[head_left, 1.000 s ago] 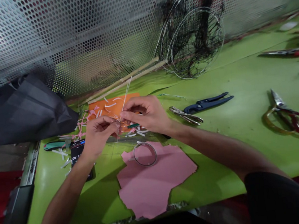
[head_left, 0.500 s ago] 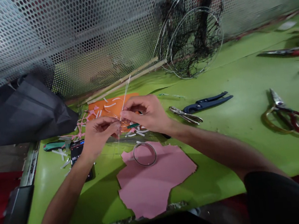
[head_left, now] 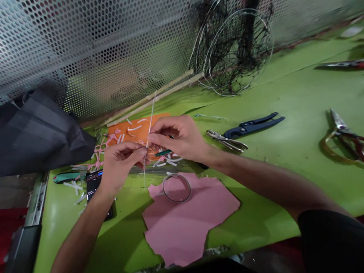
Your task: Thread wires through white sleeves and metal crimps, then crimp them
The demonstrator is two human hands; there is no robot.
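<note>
Above the middle of the table, my left hand (head_left: pixel 120 161) pinches a thin, pale wire (head_left: pixel 152 113) between thumb and fingertips. Just beside it, my right hand (head_left: pixel 177 137) is closed on the same wire a little higher up. One length of the wire slants up past my fingers, and another end hangs below them. The exact spot where the fingertips meet is too small to make out. In front of my hands, a round metal ring (head_left: pixel 177 188) rests on a pink sheet (head_left: pixel 192 219) with ragged edges.
Behind my hands lie an orange sheet (head_left: pixel 153 122) and white and pink scraps. A phone (head_left: pixel 94 187) and a green-handled cutter (head_left: pixel 66 177) are left. Pliers (head_left: pixel 227 141), dark-blue cutters (head_left: pixel 252 125) and red-handled scissors (head_left: pixel 357 146) lie right. Wire coils (head_left: pixel 239 36) lean on the perforated screen.
The upper strands of wire, slightly apart before, now line up almost as one and tilt a little differently. Both hands keep their grip in nearly the same place.
</note>
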